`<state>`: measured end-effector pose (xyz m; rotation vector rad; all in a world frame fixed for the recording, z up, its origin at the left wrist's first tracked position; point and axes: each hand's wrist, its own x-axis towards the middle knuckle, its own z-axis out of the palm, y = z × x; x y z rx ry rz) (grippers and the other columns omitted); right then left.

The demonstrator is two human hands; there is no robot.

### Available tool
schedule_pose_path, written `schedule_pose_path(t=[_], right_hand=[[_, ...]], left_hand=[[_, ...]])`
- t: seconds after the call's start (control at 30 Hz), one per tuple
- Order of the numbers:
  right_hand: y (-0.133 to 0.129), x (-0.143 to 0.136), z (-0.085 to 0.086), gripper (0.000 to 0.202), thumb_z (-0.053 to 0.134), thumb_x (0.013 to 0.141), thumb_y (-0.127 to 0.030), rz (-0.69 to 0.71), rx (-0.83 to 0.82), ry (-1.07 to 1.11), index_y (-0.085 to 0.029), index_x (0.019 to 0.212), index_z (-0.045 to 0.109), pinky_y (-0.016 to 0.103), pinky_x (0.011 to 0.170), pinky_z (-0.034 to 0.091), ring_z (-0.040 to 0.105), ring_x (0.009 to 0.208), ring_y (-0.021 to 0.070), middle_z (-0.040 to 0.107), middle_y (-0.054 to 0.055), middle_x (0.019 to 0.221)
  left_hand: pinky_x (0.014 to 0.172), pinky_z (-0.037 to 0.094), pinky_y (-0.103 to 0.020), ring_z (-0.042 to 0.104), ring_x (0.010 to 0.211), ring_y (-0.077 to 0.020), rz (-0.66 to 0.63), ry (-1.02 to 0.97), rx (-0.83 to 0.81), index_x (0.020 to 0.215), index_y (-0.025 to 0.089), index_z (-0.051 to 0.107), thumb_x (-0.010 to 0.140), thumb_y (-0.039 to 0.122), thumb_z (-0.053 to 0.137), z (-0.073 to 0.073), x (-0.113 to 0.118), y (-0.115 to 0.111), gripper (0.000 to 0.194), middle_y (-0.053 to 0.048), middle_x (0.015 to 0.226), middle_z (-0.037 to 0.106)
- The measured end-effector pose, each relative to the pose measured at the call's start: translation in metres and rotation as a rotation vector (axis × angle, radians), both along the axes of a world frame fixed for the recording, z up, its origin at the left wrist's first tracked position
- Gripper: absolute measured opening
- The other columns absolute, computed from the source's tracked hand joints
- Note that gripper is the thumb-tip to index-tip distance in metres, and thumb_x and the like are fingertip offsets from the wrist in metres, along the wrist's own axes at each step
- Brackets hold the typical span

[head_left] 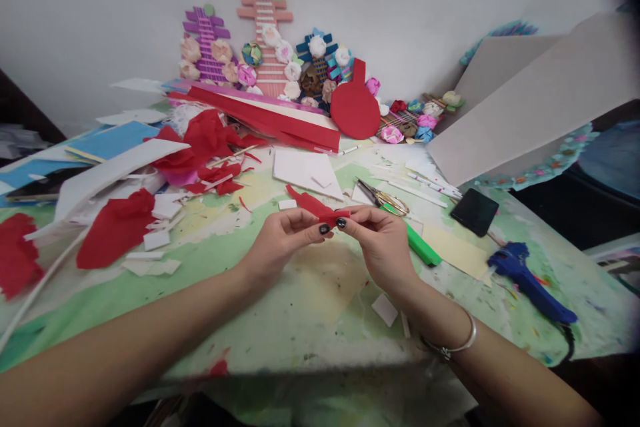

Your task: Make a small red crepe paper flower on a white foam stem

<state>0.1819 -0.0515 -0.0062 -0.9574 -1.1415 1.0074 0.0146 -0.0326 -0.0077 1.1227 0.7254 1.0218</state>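
Note:
A small strip of red paper [306, 201] is pinched between my two hands above the middle of the table. My left hand [285, 237] grips its near end between thumb and fingers. Close beside it, my right hand [383, 240] pinches the same strip from the other side. Scissors with gold handles [389, 200] lie just beyond my right hand. A green cutter [424, 244] rests to the right of that hand, partly hidden by it. Behind the strip is a white foam sheet [303, 168].
Red crepe paper [117, 230] and white scraps cover the left. A blue glue gun [533, 280] and black square [474, 212] lie right. Along the wall stand paper flowers, stick crafts and a red round piece [355, 110]. Grey boards [525, 100] rise at the back right.

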Motion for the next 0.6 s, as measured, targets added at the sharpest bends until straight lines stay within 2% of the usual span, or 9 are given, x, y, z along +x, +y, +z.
schedule_pose_path(t=[0.13,0.33,0.6], right_hand=[[-0.0032,-0.0027,0.0018,0.010,0.077,0.068,-0.017,-0.006,0.024,-0.020,-0.020,0.061,0.070,0.029,0.074,0.051,0.066,0.079,0.0153,0.073,0.002,0.083],[-0.0042,-0.0045,0.0026,0.009,0.078,0.067,-0.019,0.015,0.023,-0.039,-0.020,0.062,0.071,0.028,0.072,0.052,0.066,0.077,0.0148,0.073,0.002,0.083],[-0.0048,-0.0035,0.0041,0.008,0.080,0.064,-0.024,-0.064,0.001,-0.114,-0.020,0.066,0.073,0.028,0.065,0.052,0.065,0.068,0.0151,0.073,0.003,0.075]], left_hand=[[0.084,0.048,-0.033,0.064,0.084,-0.0180,0.033,-0.040,-0.055,0.080,0.013,0.071,0.065,0.025,0.079,0.0001,0.0040,-0.0022,0.021,-0.006,0.084,0.071],[0.089,0.046,-0.034,0.064,0.084,-0.0172,0.114,-0.133,-0.046,0.071,0.014,0.072,0.064,0.017,0.079,0.0014,0.0036,-0.0018,0.010,-0.005,0.081,0.073],[0.087,0.048,-0.033,0.066,0.078,-0.0159,0.127,-0.124,-0.018,0.071,0.015,0.074,0.065,0.016,0.078,0.0036,0.0036,-0.0009,0.008,-0.004,0.077,0.074]])
